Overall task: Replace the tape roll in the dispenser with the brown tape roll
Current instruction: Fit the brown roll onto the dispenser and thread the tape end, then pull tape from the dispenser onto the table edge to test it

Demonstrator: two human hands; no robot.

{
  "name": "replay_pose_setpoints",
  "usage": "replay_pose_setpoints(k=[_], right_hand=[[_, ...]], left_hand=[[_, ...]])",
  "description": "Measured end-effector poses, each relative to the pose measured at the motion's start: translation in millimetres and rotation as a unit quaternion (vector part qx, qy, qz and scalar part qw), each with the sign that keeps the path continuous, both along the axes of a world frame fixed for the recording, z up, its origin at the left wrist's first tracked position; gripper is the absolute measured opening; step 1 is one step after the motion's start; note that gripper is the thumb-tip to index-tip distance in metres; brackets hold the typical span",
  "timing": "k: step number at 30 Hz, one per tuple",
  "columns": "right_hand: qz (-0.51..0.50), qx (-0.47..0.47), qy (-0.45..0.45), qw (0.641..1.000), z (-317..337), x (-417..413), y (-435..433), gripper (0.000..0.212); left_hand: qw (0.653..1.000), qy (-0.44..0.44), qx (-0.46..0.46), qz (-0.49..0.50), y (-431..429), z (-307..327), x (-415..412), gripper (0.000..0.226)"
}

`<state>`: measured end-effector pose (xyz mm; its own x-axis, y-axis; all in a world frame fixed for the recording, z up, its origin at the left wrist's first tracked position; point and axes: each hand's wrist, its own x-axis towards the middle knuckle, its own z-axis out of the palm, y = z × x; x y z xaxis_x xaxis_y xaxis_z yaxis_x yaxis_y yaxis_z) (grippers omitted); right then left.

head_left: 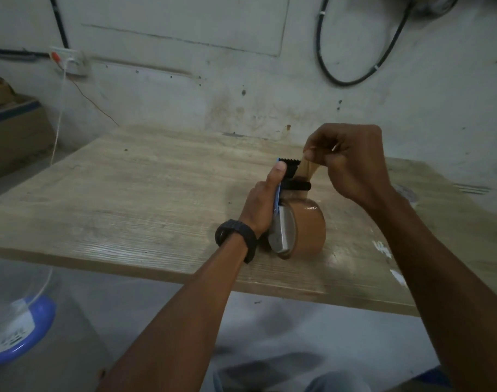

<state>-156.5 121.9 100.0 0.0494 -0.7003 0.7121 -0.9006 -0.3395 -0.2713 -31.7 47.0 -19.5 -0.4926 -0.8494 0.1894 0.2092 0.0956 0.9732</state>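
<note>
A brown tape roll sits mounted in a blue tape dispenser with a black serrated blade at its top. The dispenser stands on the wooden table, right of centre. My left hand grips the dispenser's left side, with the thumb pressed up near the blade. A black watch is on that wrist. My right hand pinches the free end of the brown tape strip, pulled up from the roll to just right of the blade.
The table's far edge meets a stained wall with a black cable loop and a socket. Cardboard boxes stand at the left. A blue-rimmed round object lies on the floor, lower left.
</note>
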Motion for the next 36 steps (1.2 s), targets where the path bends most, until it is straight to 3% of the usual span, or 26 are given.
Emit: replay_pose_setpoints(k=[7, 10, 16, 18, 21, 24, 27, 31, 34, 36], right_hand=[[-0.037, 0.122, 0.1, 0.987, 34.2, -9.6, 12.0, 0.009], [-0.054, 0.128, 0.114, 0.984, 41.8, -9.4, 20.1, 0.008], [-0.053, 0.082, 0.084, 0.992, 37.5, -6.8, 26.9, 0.014], [-0.046, 0.042, 0.048, 0.997, 29.3, -11.1, 34.9, 0.023], [-0.007, -0.082, -0.114, 0.99, -1.8, -13.4, 65.3, 0.012], [-0.046, -0.159, -0.101, 0.981, -52.0, 0.6, 94.5, 0.013], [-0.066, -0.056, 0.038, 0.996, -101.0, 31.6, 96.4, 0.023], [-0.167, 0.069, 0.023, 0.983, -119.6, 46.3, 71.8, 0.048], [-0.178, 0.113, -0.008, 0.978, -114.3, 38.6, 59.2, 0.039], [-0.157, 0.134, -0.053, 0.977, -105.3, 34.0, 59.4, 0.026]], left_hand=[[0.996, 0.042, 0.072, -0.022, -0.4, 3.2, -0.9, 0.06], [0.994, 0.059, 0.077, -0.039, 1.2, 5.0, 0.5, 0.057], [0.99, 0.067, 0.104, -0.066, 7.8, 5.3, 3.3, 0.074], [0.988, 0.089, 0.102, -0.069, 9.3, 7.3, 4.6, 0.069], [0.984, 0.138, 0.084, -0.07, 12.5, 15.1, 6.9, 0.048], [0.98, 0.174, 0.094, -0.033, 18.0, 26.4, 8.2, 0.036], [0.977, 0.176, 0.115, -0.021, 25.9, 33.3, 3.4, 0.025], [0.974, 0.172, 0.141, -0.032, 39.0, 36.4, -6.5, 0.02], [0.981, 0.134, 0.137, -0.007, 44.8, 43.5, -7.5, 0.062], [0.987, 0.1, 0.127, -0.001, 50.8, 53.2, -5.7, 0.078]])
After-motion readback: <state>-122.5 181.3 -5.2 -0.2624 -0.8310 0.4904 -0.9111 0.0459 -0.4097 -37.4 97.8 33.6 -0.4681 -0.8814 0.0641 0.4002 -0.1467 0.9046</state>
